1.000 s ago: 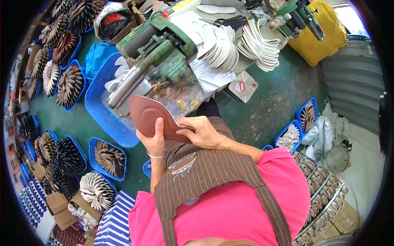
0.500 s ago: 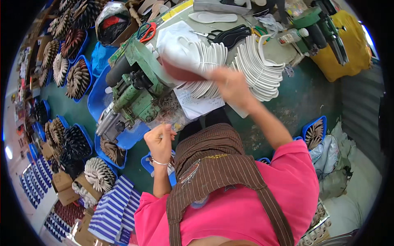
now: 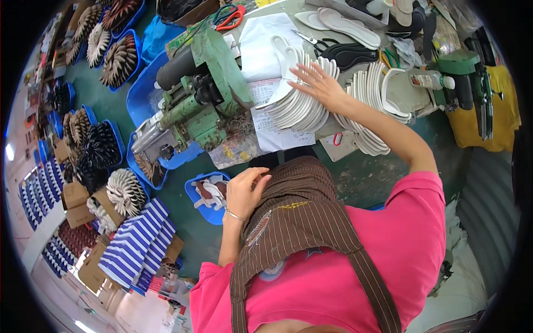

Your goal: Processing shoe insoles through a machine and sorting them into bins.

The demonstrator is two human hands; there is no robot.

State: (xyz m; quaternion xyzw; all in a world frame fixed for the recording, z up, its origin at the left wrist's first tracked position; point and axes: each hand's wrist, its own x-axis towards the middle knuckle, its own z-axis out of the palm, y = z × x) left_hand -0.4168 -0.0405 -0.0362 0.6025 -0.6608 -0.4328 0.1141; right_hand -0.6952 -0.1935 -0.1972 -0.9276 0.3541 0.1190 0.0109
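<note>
My right hand (image 3: 321,87) is stretched over the nearer-left fanned stack of thin white, curved shoe pieces (image 3: 297,114). Its fingers are spread and seem to touch the upper edge of the stack. A second stack of the same white pieces (image 3: 373,91) stands just to its right. Down by my lap, my left hand (image 3: 247,191) is loosely curled, and nothing shows in it. Below that hand's left side sits a small blue bin (image 3: 212,215) holding reddish-brown and white pieces (image 3: 212,191). A green bench machine (image 3: 222,72) stands left of the stacks.
Written sheets (image 3: 280,133) lie under the stack. Beyond are red-handled scissors (image 3: 230,19), black-handled scissors (image 3: 311,40), black insoles (image 3: 348,55) and white insoles (image 3: 350,26). A plastic bottle (image 3: 432,81) lies beside another green machine (image 3: 458,62). Blue bins of fanned shoe parts (image 3: 119,60) line the left floor.
The blurred reddish-brown piece is gone from my right hand, which has opened onto the white stack. My left hand has moved right and down toward my lap. The whole view has shifted.
</note>
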